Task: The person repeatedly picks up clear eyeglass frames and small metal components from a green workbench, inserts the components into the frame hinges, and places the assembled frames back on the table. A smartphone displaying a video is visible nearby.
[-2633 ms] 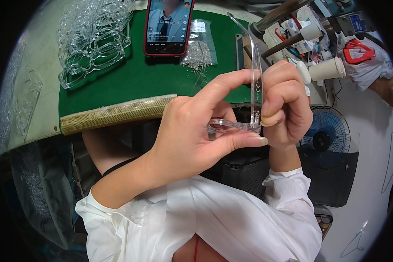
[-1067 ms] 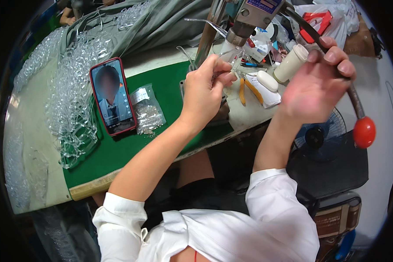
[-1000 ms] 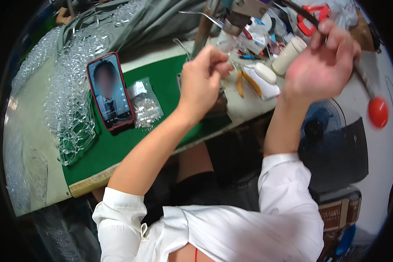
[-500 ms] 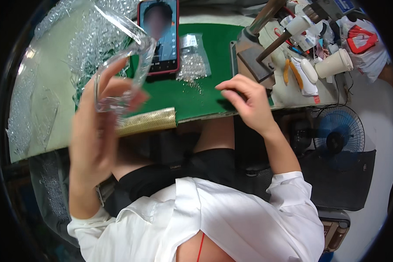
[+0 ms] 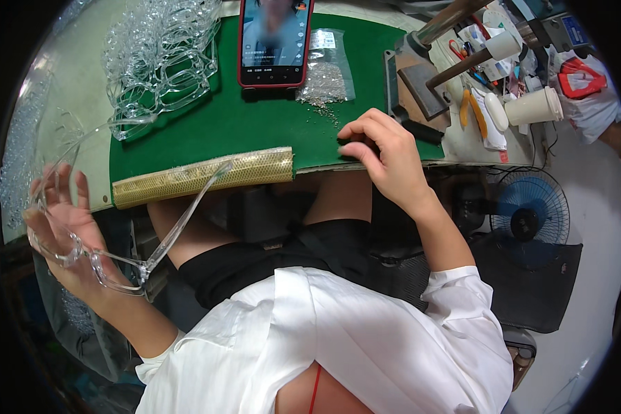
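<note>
Low on the left, beyond the table edge, my left hand (image 5: 76,228) holds a clear plastic eyeglass frame (image 5: 145,265) by one rim. The frame's temples are spread, one reaching up over the gold roll. My right hand (image 5: 386,155) is over the front edge of the green mat (image 5: 255,124), its fingers curled and thumb drawn toward the forefinger. Whether something tiny sits in that pinch is hidden. Just beyond it, small metal bits (image 5: 328,114) have spilled from a clear plastic bag (image 5: 324,72). A gold patterned roll (image 5: 207,176) runs along the mat's front edge.
Clear eyeglass frames (image 5: 162,69) are heaped at the back left. A red-cased phone (image 5: 272,48) stands behind the mat. On the right are a metal hand press (image 5: 421,90), yellow-handled pliers (image 5: 475,114), a paper cup (image 5: 535,107) and a blue fan (image 5: 531,210) below the table.
My left hand has swung down and left with the eyeglass frame, away from above the mat. My right hand has barely moved. The whole view has shifted slightly.
</note>
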`<control>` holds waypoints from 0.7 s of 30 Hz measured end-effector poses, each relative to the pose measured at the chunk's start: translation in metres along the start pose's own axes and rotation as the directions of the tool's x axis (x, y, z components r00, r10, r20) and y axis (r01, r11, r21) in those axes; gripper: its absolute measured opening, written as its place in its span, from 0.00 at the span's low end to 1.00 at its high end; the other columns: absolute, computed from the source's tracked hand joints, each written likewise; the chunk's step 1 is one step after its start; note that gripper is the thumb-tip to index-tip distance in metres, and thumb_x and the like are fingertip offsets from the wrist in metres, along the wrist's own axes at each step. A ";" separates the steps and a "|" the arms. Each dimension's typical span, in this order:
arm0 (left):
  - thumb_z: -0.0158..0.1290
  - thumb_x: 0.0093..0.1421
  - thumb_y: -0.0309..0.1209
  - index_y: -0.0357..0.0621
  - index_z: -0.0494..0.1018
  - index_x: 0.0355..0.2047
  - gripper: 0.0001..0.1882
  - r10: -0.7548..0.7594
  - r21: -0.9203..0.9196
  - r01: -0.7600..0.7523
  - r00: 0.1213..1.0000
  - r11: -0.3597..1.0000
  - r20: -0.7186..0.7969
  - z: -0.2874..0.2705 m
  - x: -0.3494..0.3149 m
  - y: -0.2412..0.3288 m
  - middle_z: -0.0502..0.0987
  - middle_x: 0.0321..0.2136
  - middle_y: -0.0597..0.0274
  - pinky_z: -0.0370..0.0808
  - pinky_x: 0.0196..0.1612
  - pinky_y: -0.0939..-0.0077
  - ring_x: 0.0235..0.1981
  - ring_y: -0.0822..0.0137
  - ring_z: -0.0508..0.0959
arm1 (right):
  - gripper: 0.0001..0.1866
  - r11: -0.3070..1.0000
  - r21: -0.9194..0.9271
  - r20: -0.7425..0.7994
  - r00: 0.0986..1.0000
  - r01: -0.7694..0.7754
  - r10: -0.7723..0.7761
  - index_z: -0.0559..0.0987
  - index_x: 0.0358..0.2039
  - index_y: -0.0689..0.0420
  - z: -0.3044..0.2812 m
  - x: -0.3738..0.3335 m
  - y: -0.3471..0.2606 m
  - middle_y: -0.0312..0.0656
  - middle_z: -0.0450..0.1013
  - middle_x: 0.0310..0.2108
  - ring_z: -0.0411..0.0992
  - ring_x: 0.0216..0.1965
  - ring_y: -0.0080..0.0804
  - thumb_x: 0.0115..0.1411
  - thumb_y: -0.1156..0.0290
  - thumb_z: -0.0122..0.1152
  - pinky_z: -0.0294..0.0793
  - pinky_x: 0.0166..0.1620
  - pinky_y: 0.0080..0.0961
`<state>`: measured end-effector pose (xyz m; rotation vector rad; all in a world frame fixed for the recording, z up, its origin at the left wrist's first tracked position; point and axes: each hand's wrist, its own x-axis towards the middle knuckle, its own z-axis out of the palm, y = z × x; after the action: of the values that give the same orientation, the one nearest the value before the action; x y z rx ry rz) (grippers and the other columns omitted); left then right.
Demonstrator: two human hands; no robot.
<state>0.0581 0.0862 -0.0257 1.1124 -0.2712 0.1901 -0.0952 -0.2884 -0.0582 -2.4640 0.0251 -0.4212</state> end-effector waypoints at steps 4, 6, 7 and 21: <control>0.50 0.63 0.39 0.31 0.59 0.53 0.26 -0.133 -0.212 0.199 0.948 0.957 0.291 0.027 -0.019 -0.007 0.67 0.30 0.57 0.66 0.35 0.79 0.32 0.68 0.66 | 0.06 0.998 -0.063 -0.031 0.999 -0.028 0.026 0.76 0.26 0.60 0.007 -0.002 -0.004 0.40 0.70 0.26 0.70 0.31 0.39 0.49 0.74 0.65 0.69 0.33 0.32; 0.45 0.65 0.38 0.30 0.57 0.55 0.26 -0.082 -0.176 0.142 0.947 0.974 0.310 0.054 -0.035 -0.004 0.67 0.24 0.58 0.64 0.26 0.81 0.24 0.70 0.65 | 0.06 0.992 -0.121 -0.030 0.999 -0.020 0.016 0.75 0.25 0.59 0.007 -0.003 -0.006 0.39 0.69 0.26 0.69 0.30 0.38 0.50 0.74 0.64 0.68 0.32 0.32; 0.42 0.66 0.40 0.28 0.56 0.56 0.27 -0.049 -0.175 0.123 0.925 0.977 0.378 0.057 -0.039 -0.003 0.68 0.23 0.57 0.66 0.25 0.81 0.22 0.69 0.67 | 0.06 0.989 -0.148 -0.026 1.000 -0.010 0.007 0.74 0.24 0.59 0.009 -0.002 -0.007 0.39 0.69 0.25 0.69 0.30 0.38 0.50 0.75 0.63 0.68 0.32 0.33; 0.43 0.54 0.69 0.33 0.50 0.61 0.52 -0.163 0.301 0.033 0.895 0.953 0.416 0.125 -0.071 -0.008 0.74 0.16 0.53 0.70 0.20 0.83 0.16 0.68 0.74 | 0.08 0.931 -0.345 -0.095 0.982 0.120 -0.162 0.73 0.24 0.58 0.021 0.011 -0.003 0.37 0.68 0.24 0.68 0.28 0.35 0.49 0.71 0.64 0.69 0.29 0.31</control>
<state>-0.0218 -0.0310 -0.0030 1.4528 -0.6015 -0.1227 -0.0785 -0.2747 -0.0689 -2.7847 -0.0329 -0.6794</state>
